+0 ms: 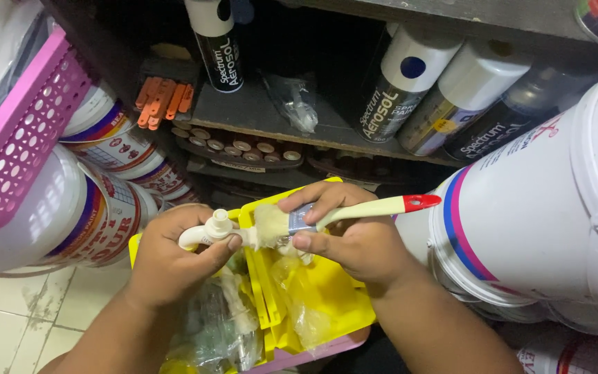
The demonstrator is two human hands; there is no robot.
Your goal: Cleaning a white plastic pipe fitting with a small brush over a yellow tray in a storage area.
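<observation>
Dark shelves of aerosol cans (410, 83) and paint buckets (534, 201) stand beyond the hands, where the left hand (171, 260) grips a white plastic tap (209, 232) while the right hand (358, 232) pinches a red-tipped paintbrush (327, 216), brushing its bristles against the tap above a yellow tray (333, 305).

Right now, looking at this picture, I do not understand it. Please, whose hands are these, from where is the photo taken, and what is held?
There is no machine. One person wears a camera on the head, looking down at their own bare hands. The left hand holds a white plastic tap. The right hand holds a paintbrush with a cream handle and red tip, its bristles touching the tap. Below is a yellow bin with plastic bags. Around stand paint buckets and spray cans on a shelf.
</observation>
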